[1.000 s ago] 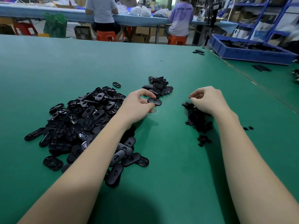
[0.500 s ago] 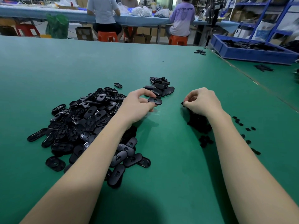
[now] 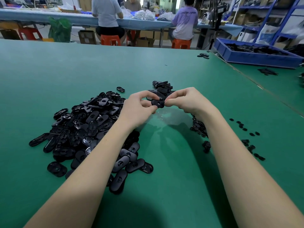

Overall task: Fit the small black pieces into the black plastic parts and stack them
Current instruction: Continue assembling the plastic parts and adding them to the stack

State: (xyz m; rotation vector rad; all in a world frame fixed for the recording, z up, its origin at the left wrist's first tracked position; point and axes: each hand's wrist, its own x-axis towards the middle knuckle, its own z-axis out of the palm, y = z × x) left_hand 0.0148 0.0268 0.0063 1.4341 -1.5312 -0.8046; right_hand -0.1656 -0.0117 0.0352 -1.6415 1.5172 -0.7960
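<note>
My left hand (image 3: 139, 107) grips one oval black plastic part (image 3: 157, 103) above the green table (image 3: 82, 71). My right hand (image 3: 187, 100) meets it from the right, fingertips pinched at the part's right end; whatever small black piece they hold is hidden. A big heap of the same oval parts (image 3: 87, 129) lies to the left, partly under my left forearm. A small stack of parts (image 3: 162, 87) sits just behind my hands. A pile of small black pieces (image 3: 199, 127) lies under my right wrist, with loose ones (image 3: 246, 129) scattered to the right.
A blue bin (image 3: 256, 55) of black parts stands at the back right, past a seam in the table. A few stray parts (image 3: 204, 55) lie near it. Beyond the far edge, people sit on orange stools at another bench.
My right hand lifted off the pile of small pieces and moved left to the part. My left hand raised the part slightly and came right to meet it.
</note>
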